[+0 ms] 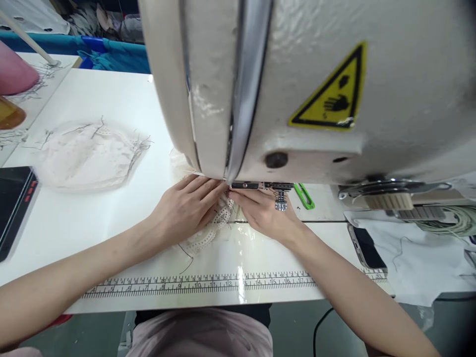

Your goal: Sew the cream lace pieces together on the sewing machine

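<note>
My left hand lies flat, fingers together and stretched forward, pressing a strip of white lace trim onto the white table. My right hand rests opposite it, fingers extended onto the same lace just under the sewing machine head. The fingertips of both hands meet at the needle area, which the machine's body hides. A loose thread trails from the lace toward the printed ruler along the table's front edge.
A heap of white lace pieces with stray threads lies at the left. A dark device sits at the far left edge. Green thread snips lie behind my right hand. A phone rests on white cloth at right.
</note>
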### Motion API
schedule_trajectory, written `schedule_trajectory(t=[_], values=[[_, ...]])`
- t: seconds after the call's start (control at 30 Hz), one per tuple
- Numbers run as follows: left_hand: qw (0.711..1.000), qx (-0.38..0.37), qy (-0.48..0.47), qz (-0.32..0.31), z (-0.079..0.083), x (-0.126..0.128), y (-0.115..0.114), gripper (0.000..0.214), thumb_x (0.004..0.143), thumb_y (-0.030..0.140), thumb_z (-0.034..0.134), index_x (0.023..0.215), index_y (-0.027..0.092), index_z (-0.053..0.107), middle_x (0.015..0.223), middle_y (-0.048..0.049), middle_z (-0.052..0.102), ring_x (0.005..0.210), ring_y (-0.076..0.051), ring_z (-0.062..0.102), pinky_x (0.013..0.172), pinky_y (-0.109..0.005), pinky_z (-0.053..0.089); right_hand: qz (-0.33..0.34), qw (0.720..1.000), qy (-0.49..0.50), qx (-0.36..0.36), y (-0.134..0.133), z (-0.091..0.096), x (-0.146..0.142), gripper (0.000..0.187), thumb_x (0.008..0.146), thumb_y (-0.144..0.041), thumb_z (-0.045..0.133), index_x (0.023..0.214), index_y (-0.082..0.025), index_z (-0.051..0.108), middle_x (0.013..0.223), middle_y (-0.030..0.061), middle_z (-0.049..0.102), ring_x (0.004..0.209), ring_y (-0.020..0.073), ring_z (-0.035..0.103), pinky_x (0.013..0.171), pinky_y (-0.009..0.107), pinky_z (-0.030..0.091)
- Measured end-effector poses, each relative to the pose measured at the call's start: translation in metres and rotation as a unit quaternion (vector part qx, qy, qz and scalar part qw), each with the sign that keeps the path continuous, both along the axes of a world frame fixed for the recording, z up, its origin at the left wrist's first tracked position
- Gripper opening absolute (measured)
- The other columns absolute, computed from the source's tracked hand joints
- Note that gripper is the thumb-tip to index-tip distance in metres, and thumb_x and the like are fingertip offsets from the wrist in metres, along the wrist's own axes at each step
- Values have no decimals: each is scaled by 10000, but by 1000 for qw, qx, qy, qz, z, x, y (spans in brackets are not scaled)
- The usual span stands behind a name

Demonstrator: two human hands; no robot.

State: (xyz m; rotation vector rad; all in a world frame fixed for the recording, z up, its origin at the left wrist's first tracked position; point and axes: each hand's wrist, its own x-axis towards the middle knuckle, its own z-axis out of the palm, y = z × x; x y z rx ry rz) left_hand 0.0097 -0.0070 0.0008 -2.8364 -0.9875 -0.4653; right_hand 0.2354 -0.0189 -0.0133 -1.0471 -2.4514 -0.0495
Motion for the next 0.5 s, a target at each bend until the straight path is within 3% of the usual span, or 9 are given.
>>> schedule_trajectory(t=[0.23, 0.4, 0.5], values=[[1000, 5, 0, 1, -2, 1, -1, 355, 961, 245, 479, 1277, 123, 584, 1219, -111, 669, 1147, -272, 616, 980, -431, 498, -17, 1000, -17, 5, -4, -2, 1, 353, 885, -90, 525, 1172, -258, 645, 1164, 25, 696, 1019, 192, 644, 838, 341, 518], [1000, 8, 5, 3, 2, 2, 0, 344, 961, 248, 478, 1257, 117, 596, 1212, -112, 672, 1117, -272, 630, 957, -427, 510, -74, 995, -56, 40, -10, -7, 0, 387, 867, -80, 524, 1185, -273, 629, 1178, -19, 696, 910, 208, 657, 611, 335, 491], [1000, 3, 7, 7, 2, 2, -1, 340, 959, 246, 477, 1250, 124, 604, 1199, -116, 678, 1109, -272, 634, 948, -426, 514, -71, 993, -70, 63, -10, -7, 0, 402, 857, -78, 514, 1198, -263, 619, 1202, -28, 686, 909, 214, 652, 561, 337, 461]])
